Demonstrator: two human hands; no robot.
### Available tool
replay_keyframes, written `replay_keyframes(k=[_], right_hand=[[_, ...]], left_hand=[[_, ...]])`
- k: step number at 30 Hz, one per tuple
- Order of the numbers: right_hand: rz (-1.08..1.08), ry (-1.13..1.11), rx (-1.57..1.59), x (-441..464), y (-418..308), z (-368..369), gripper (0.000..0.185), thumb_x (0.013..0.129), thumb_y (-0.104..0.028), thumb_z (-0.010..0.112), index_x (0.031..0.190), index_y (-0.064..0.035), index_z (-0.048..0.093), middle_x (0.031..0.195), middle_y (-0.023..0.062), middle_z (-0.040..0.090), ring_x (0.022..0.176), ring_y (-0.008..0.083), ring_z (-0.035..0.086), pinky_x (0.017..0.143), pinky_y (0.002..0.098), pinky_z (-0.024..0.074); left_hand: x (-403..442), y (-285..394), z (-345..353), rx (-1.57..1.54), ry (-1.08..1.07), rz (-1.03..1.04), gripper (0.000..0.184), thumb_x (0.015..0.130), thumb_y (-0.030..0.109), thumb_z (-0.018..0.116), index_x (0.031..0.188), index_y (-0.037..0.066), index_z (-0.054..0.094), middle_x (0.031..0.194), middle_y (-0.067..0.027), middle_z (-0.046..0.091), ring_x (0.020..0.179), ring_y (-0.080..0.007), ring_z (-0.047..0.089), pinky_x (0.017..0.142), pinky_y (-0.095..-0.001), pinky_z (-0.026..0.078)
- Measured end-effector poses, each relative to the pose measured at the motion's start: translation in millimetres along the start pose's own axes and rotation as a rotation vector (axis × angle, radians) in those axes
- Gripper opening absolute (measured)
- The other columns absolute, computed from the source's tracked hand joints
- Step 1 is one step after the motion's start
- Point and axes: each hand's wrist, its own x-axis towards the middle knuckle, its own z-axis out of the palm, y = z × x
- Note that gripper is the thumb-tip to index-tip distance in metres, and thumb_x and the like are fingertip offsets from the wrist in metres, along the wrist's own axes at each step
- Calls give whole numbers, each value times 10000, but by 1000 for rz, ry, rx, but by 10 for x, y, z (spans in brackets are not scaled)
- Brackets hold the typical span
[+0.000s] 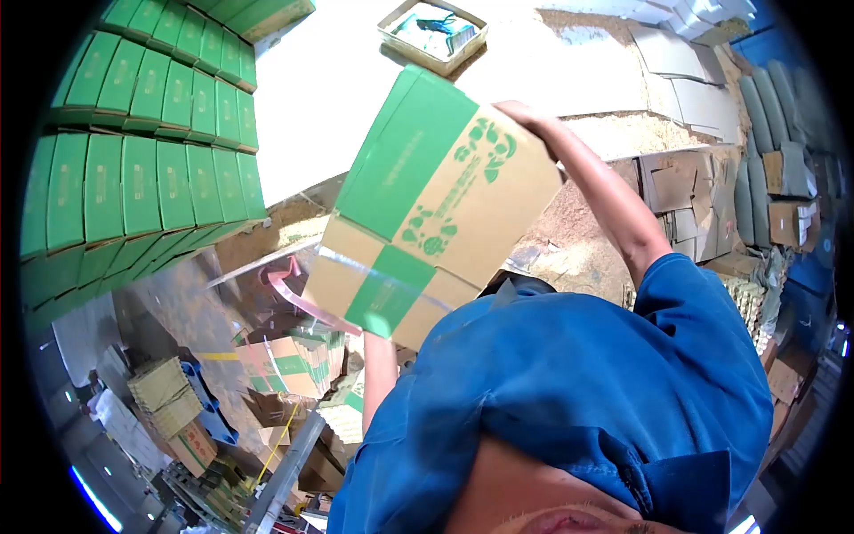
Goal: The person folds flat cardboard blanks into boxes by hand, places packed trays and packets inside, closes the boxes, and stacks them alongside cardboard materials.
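A large green and brown cardboard carton (400, 205) with printed green fruit shapes is held tilted in front of my chest. A shiny strip like clear tape crosses its near part. My right hand (523, 114) grips the carton's far right edge, with its fingers partly hidden behind the cardboard. My left forearm (380, 367) reaches up to the near left corner, where the carton hides the hand and its fingers. Beside that corner, a curved pink strap-like piece (307, 304) sticks out; what it belongs to I cannot make out.
Green cartons (138, 191) stand stacked in rows at the left. A shallow tray (436, 36) with blue and white items sits on the bright surface ahead. Flattened cartons (289, 363) lie at the lower left, and grey cardboard sheets (685, 76) at the far right.
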Motion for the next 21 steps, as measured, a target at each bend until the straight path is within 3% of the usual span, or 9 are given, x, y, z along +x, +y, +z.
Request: replay_keyframes(k=[7, 10, 11, 12, 15, 21], right_hand=[[68, 219, -198, 3, -83, -811, 359, 902, -390, 632, 1104, -98, 688, 1063, 34, 676, 929, 119, 609, 813, 305, 489], [59, 159, -73, -126, -145, -994, 369, 887, -406, 622, 1034, -74, 693, 979, 54, 701, 830, 137, 643, 732, 319, 512], [286, 136, -78, -137, -329, -980, 382, 885, -415, 614, 1021, -66, 692, 968, 67, 706, 803, 148, 656, 704, 329, 521], [302, 121, -142, -118, -384, -1022, 410, 887, -436, 582, 1046, -71, 681, 972, 82, 703, 803, 159, 657, 691, 345, 522], [228, 74, -177, 165, -253, -1302, 444, 893, -453, 549, 1063, -62, 671, 980, 94, 702, 792, 168, 660, 657, 340, 520], [272, -55, -232, 572, -497, -1463, 365, 912, -354, 580, 1015, -20, 682, 922, 98, 710, 727, 169, 671, 612, 323, 535]], left_hand=[[420, -640, 398, -159, -115, -162, 515, 1006, 360, 387, 1421, 55, 393, 1384, -124, 487, 1236, -298, 505, 999, -449, 457], [504, -866, 508, -209, -139, -195, 515, 1007, 359, 385, 1423, 55, 391, 1388, -124, 484, 1240, -299, 502, 1004, -450, 454], [542, -934, 557, -229, -144, -195, 515, 1007, 359, 384, 1423, 55, 390, 1389, -124, 483, 1241, -299, 501, 1005, -451, 453], [560, -994, 610, -250, -149, -192, 515, 1007, 359, 384, 1424, 55, 390, 1390, -124, 482, 1243, -299, 500, 1006, -451, 452], [523, -1195, 714, -305, -144, -155, 515, 1008, 358, 381, 1425, 56, 388, 1394, -124, 479, 1247, -300, 497, 1011, -452, 449], [539, -1847, 993, -421, -110, -13, 516, 1009, 357, 377, 1428, 57, 384, 1402, -124, 473, 1256, -301, 490, 1019, -455, 443]])
